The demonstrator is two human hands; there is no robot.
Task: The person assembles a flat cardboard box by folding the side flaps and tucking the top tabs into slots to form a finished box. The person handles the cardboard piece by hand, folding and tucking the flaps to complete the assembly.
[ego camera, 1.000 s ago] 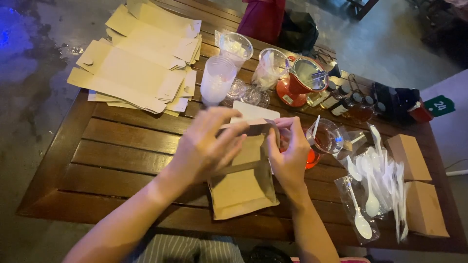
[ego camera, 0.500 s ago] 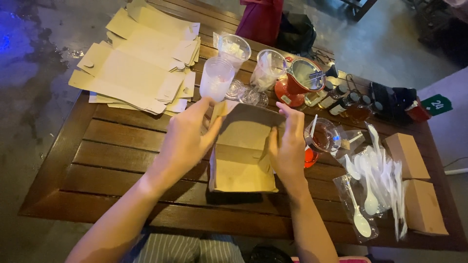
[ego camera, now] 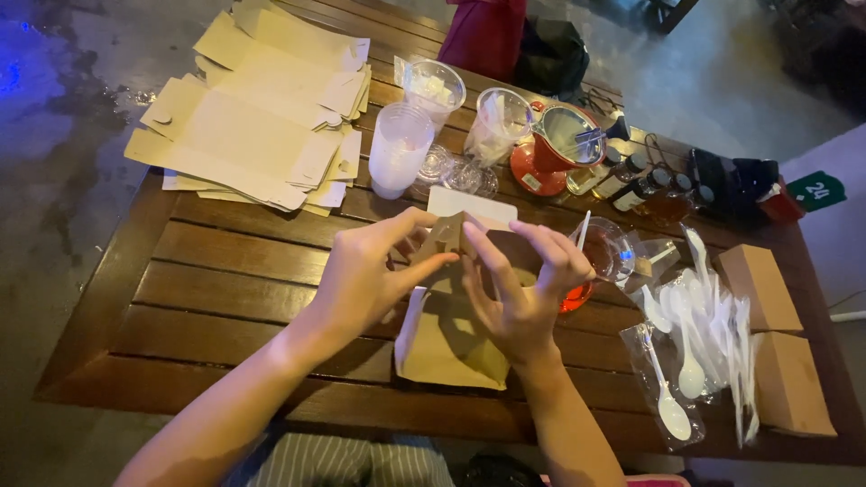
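Both my hands hold a brown cardboard box (ego camera: 448,335) over the middle of a slatted wooden table (ego camera: 207,298). My left hand (ego camera: 370,275) grips its left side and pinches a top flap. My right hand (ego camera: 523,289) presses on the right side with its fingers spread over the flaps. The box is partly folded, its lower body standing on the table near the front edge.
A stack of flat box blanks (ego camera: 257,117) lies at the back left. Plastic cups (ego camera: 399,149), a red dripper (ego camera: 550,149), small bottles (ego camera: 631,185) and a glass of red drink (ego camera: 600,261) stand behind. Wrapped white spoons (ego camera: 695,334) and two folded boxes (ego camera: 776,343) lie right.
The box was flat a second ago, then opened wide into a tube. Now my hands have closed in over its top and fold the flaps together.
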